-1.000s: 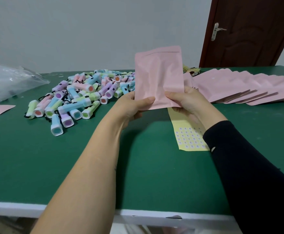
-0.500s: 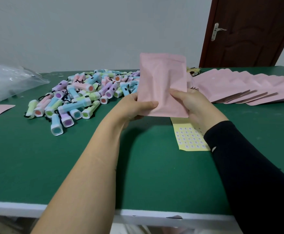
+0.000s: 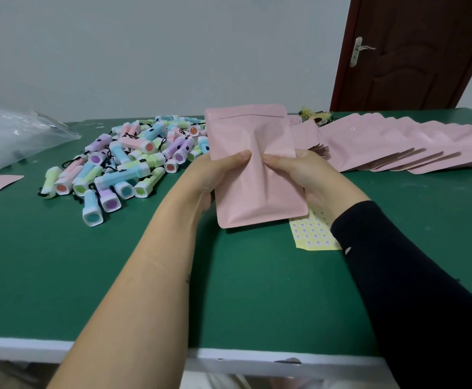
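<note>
Green counter (image 3: pixel 60 276): matte, felt-like top with a white front edge band, chipped at one spot. The job is judged to be mid-batch.

Out side: a row of pink pouches (image 3: pixel 426 147) is fanned, overlapped, along the right. They are matte, flat-looking and round-cornered, and a small round dot is seen on one. Whether they are filled cannot be told.

In side: a heap of mini torches (image 3: pixel 133 161) is piled left of centre. Blocky pastel plastic bodies, white squared heads, coloured round lenses, black wrist loops. Plenty is left to be packed.

A clear plastic bag (image 3: pixel 13 133), glossy and crumpled, is parked far left.

The pouch in hand (image 3: pixel 257 186) is held tilted above the counter at centre, just right of the heap and partly over the sticker sheet. Matte pink film, rectangular, rounded corners, with a zip line across near the top edge. The body is bulged and creased at mid-height, so it is judged to be loaded. The contents are not seen, and the zip's state cannot be told.

The left hand (image 3: pixel 215 178) and right hand (image 3: pixel 310 175) are clamped on its two sides. The thumbs (image 3: pixel 239 156) are pressed on the front, nearly meeting at the crease, with the fingers curled behind.

A yellow sticker sheet (image 3: pixel 313 234), a grid of small round labels, is laid flat beneath the right wrist. A label is judged to be due on this pouch before it is added to the row.
</note>
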Demonstrator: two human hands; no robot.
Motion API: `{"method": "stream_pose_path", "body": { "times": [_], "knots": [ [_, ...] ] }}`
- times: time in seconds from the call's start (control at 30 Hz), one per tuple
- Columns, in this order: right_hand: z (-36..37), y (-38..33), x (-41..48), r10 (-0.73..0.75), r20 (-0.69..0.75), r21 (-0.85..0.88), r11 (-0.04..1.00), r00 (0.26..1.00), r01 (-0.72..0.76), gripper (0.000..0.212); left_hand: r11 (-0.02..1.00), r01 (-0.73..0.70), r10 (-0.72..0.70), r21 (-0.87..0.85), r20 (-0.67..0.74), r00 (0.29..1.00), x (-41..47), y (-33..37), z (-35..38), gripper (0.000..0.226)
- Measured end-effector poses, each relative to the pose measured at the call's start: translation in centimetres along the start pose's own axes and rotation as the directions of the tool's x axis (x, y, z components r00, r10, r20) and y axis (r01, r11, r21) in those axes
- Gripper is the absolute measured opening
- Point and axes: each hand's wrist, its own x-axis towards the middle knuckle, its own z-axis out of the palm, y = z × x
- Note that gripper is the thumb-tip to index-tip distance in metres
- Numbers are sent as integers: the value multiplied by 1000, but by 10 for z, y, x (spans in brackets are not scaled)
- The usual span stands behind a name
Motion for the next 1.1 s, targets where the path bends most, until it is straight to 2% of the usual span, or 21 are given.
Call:
{"method": "stream_pose_path", "body": {
  "times": [0.2,0.33,0.5,0.63,0.73,0.8,0.93,1.1],
  "knots": [
    [5,-2,-2,-9,-33,29,1000,999,10,38,999,18,-18,31,-12,1000,-4,1,4,38],
    [8,-4,-4,-12,-29,35,999,999,13,29,1000,18,-18,4,-54,998,-7,5,7,27],
    [17,-3,-6,1,-40,46,999,999,1,33,1000,15,-14,10,-128,992,-7,6,9,25],
    [24,-5,-7,63,-76,40,997,995,-60,62,998,-15,25,59,-175,984,-5,4,9,18],
    [26,-7,-8,84,-89,34,996,993,-81,70,994,-38,58,100,-199,978,-2,1,11,14],
    [27,-7,-9,87,-104,20,996,991,-85,61,995,-51,68,90,-204,977,-1,0,12,12],
    [26,-7,-6,49,-157,-7,999,986,-50,24,994,-63,78,84,-191,978,-2,0,14,15],
    [29,-12,-7,3,-183,-21,1000,983,-7,14,997,-72,73,16,-162,984,-3,1,17,25]
  ]
}}
